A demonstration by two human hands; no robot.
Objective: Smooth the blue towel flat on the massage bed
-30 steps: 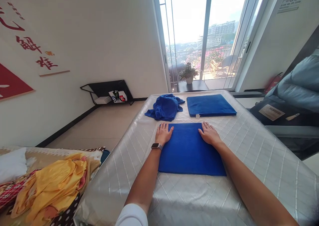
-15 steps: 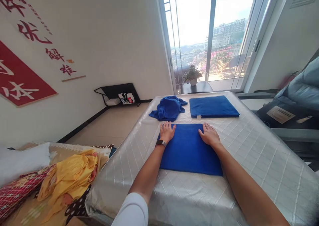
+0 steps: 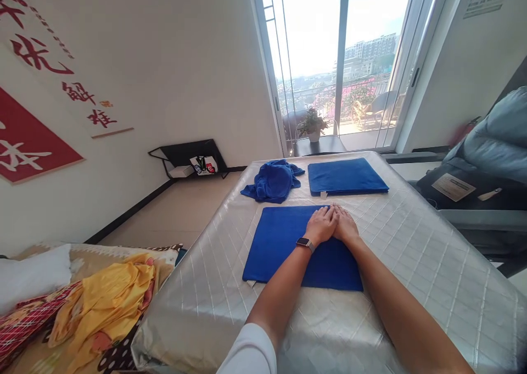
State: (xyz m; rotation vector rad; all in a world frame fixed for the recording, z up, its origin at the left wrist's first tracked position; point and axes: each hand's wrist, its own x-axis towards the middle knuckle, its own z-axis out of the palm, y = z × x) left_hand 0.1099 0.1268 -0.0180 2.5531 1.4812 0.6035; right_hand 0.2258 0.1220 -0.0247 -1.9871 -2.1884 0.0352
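A folded blue towel (image 3: 275,242) lies flat on the silver quilted table cover (image 3: 214,269) in front of me. My left hand (image 3: 321,224) rests palm down near its far right corner, fingers stretched forward. My right hand (image 3: 344,223) lies right beside it at that corner, touching or nearly touching the left, its fingers also extended. Beyond them is a neat folded stack of blue towels (image 3: 348,176) with a small white tag at its near edge. To the stack's left sits a crumpled blue towel (image 3: 274,180).
At lower left is a bed-like surface with a yellow cloth (image 3: 111,286) and a white pillow (image 3: 37,275). A grey padded chair (image 3: 494,138) stands to the right. A potted plant (image 3: 313,126) stands behind the table, before the glass door (image 3: 304,44).
My left hand has slid right from the towel's far left corner to beside my right hand. My right hand stays near the far right corner. The view has shifted slightly.
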